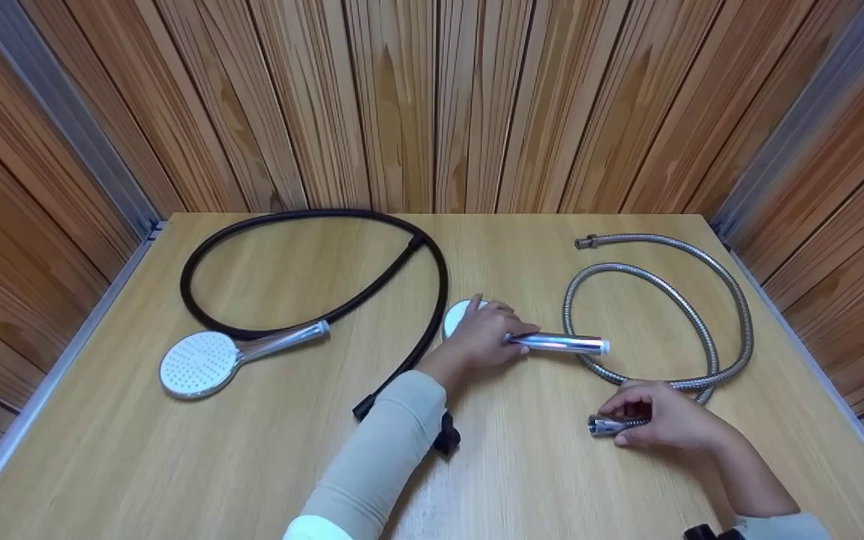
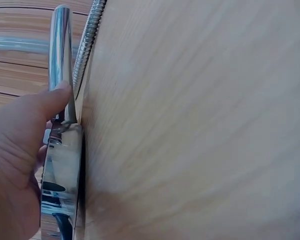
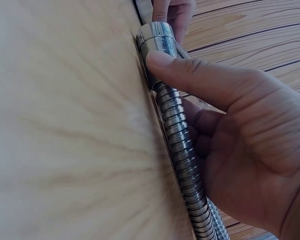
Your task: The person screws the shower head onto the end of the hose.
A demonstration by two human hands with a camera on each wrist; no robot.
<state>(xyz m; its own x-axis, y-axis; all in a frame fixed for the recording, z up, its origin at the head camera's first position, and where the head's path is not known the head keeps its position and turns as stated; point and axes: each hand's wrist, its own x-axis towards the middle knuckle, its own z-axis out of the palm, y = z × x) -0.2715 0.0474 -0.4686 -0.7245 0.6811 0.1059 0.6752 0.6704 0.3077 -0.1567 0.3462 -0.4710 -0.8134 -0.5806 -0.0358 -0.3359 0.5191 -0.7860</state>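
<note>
My left hand (image 1: 486,336) holds a chrome shower head (image 1: 563,343) around its neck, covering much of the white spray face. The handle points right, toward the metal hose. In the left wrist view, the thumb lies along the handle (image 2: 60,50) and the chrome head (image 2: 65,155) is close against the tabletop. My right hand (image 1: 672,420) pinches the end fitting (image 1: 603,426) of a ribbed metal shower hose (image 1: 743,330). Seen from the right wrist, the thumb presses on the chrome fitting (image 3: 157,42), low over the table, and the hose (image 3: 180,145) runs back beneath the palm.
A second shower head (image 1: 199,365) with a white face lies at the left, its handle by a looped black hose (image 1: 439,277). One black hose end (image 1: 363,407) is beside the left sleeve. Wood-panelled walls (image 1: 402,105) enclose the wooden table (image 1: 177,465).
</note>
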